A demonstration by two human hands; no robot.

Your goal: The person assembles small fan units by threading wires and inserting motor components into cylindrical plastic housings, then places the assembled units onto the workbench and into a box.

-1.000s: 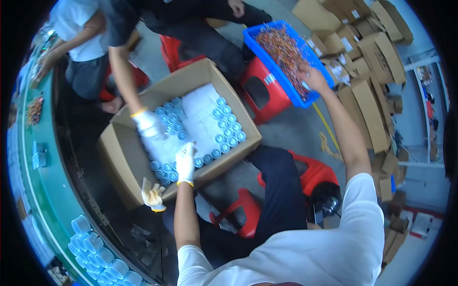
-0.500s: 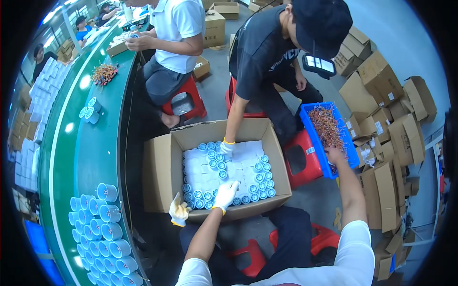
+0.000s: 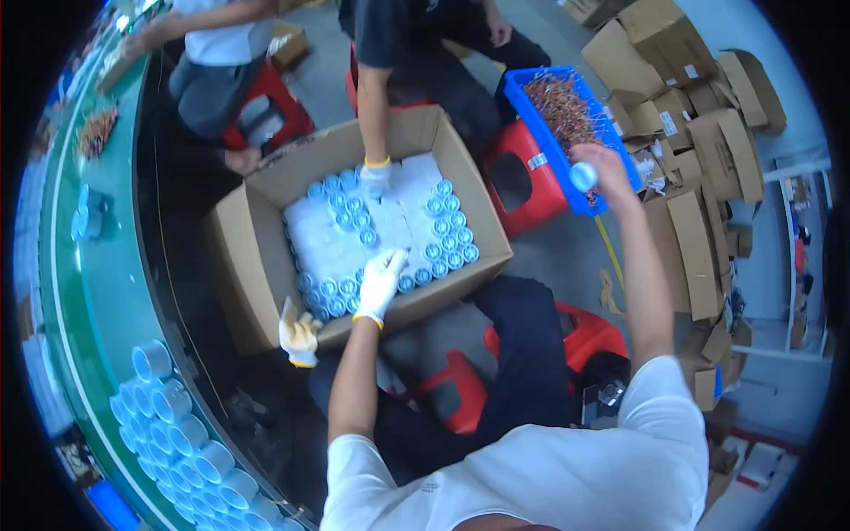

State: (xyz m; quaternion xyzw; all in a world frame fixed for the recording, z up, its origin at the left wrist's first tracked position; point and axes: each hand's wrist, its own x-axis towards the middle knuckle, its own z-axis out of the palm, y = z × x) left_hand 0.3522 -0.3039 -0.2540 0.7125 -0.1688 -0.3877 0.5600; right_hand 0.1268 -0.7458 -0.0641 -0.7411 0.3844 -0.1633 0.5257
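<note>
My left hand [image 3: 381,281], in a white glove with a yellow cuff, is over the near side of a large open cardboard box [image 3: 481,205]. Its fingers are smeared, so their state is unclear. Round light-blue cups [image 3: 450,252] stand in the box, around and on white sheets [image 3: 323,234]. My bare right hand [image 3: 606,177] grips one round pale-blue cup [image 3: 583,176] at the near end of a blue plastic bin [image 3: 521,104]. Thin reddish-brown pieces [image 3: 560,106], like small wires, fill that bin. Across the box, a co-worker's gloved hand [image 3: 375,177] reaches among the cups.
The blue bin rests on a red stool [image 3: 522,181]. A loose glove [image 3: 299,336] hangs at the box's near left corner. Many light-blue cups [image 3: 190,434] crowd the green table [image 3: 119,292] at left. Cardboard boxes [image 3: 699,248] are piled at right; another seated person [image 3: 221,66] works at upper left.
The whole view has tilted and shifted. My right hand was down in the blue bin; now it is raised slightly, with a cup showing in it. My left hand stays over the box.
</note>
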